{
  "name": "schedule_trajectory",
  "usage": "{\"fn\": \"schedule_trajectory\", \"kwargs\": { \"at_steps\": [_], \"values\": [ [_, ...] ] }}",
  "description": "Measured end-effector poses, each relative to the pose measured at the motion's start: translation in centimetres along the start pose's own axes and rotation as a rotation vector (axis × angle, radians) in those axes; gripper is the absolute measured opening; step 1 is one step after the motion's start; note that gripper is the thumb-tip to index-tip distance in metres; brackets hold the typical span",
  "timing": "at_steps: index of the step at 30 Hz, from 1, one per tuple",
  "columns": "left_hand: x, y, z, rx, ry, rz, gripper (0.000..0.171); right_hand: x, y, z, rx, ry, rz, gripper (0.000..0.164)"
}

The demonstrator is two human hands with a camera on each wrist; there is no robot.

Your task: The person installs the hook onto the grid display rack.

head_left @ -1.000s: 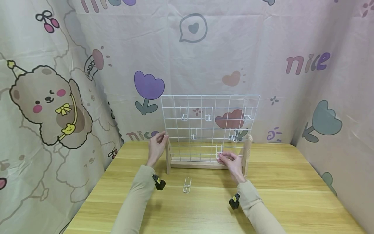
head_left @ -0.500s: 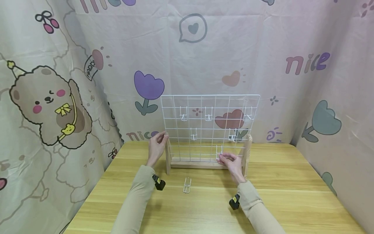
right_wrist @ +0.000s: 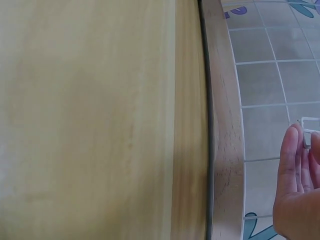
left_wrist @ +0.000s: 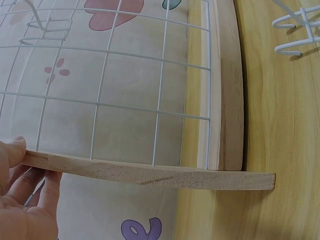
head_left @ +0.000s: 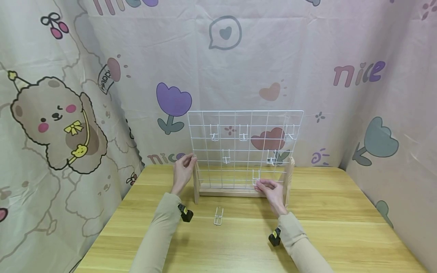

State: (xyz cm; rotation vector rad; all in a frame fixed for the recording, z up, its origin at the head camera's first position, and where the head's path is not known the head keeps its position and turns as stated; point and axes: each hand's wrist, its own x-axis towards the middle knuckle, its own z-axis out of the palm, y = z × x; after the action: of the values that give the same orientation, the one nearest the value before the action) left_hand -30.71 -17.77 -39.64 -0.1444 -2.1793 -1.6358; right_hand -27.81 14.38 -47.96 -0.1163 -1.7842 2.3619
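A white wire grid panel [head_left: 234, 150] stands upright in a wooden stand [head_left: 235, 192]. My left hand [head_left: 183, 172] holds the top end of the stand's left post [left_wrist: 150, 175], thumb on one side and fingers on the other. Low on the right of the grid, my right hand [head_left: 272, 189] pinches the bottom end of a white wire hook [head_left: 256, 178]. This hook's two prongs point up against the grid wires. In the right wrist view only part of the hook [right_wrist: 303, 131] shows between thumb and fingers.
Several more white hooks hang on the grid, among them one at the top middle [head_left: 243, 136] and one at middle left [head_left: 226, 159]. A loose hook [head_left: 218, 217] lies on the wooden table [head_left: 239, 246] before the stand. A patterned curtain [head_left: 225, 76] hangs behind.
My right hand and the hook it pinches have shifted down very slightly. The left hand stays on the post, and the other hooks have not moved.
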Motion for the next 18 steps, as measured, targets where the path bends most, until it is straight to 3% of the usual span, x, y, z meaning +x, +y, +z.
{"fn": "schedule_trajectory", "kwargs": {
  "at_steps": [7, 14, 18],
  "values": [
    [0.0, 0.0, 0.0, -0.001, -0.002, -0.003, 0.037, 0.0, 0.1, 0.0, -0.010, 0.027, -0.002, 0.030],
    [-1.7, 3.9, -0.6, 0.019, -0.032, -0.017, 0.036, 0.0, 0.4, -0.2, -0.027, 0.034, 0.003, 0.031],
    [-1.7, 3.9, -0.6, 0.020, -0.029, -0.011, 0.035, -0.2, 0.3, -0.4, -0.043, 0.034, 0.004, 0.033]
  ]
}}
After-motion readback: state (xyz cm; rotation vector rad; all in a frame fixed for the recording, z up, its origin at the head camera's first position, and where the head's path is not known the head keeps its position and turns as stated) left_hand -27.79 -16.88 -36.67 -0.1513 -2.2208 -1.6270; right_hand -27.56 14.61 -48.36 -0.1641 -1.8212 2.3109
